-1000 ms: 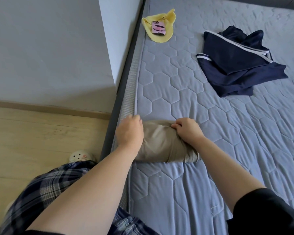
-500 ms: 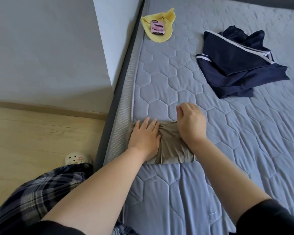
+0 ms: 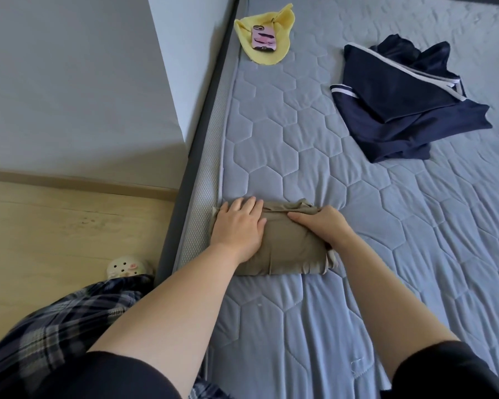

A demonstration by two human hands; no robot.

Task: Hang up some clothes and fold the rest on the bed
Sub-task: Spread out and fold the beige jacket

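Observation:
A khaki garment [image 3: 288,251], folded into a small rectangle, lies at the left edge of the grey quilted mattress [image 3: 401,254]. My left hand [image 3: 239,226] presses flat on its left part, fingers straight and pointing away from me. On the far right corner sits my right hand [image 3: 323,226], thumb stretched across the top and fingers curled over the bunched edge. A navy garment with white trim [image 3: 401,110] lies loosely piled farther up the bed to the right.
A yellow cloth [image 3: 274,57] with a pink phone [image 3: 263,38] on it lies at the far left edge of the bed. A white wall block [image 3: 69,82] and wooden floor [image 3: 55,226] are on the left, with a pale slipper [image 3: 124,266] by the bed frame.
My left hand went from curled at the garment's edge to flat on it. My right hand flattened on the cloth, then slid to the right corner and curled again.

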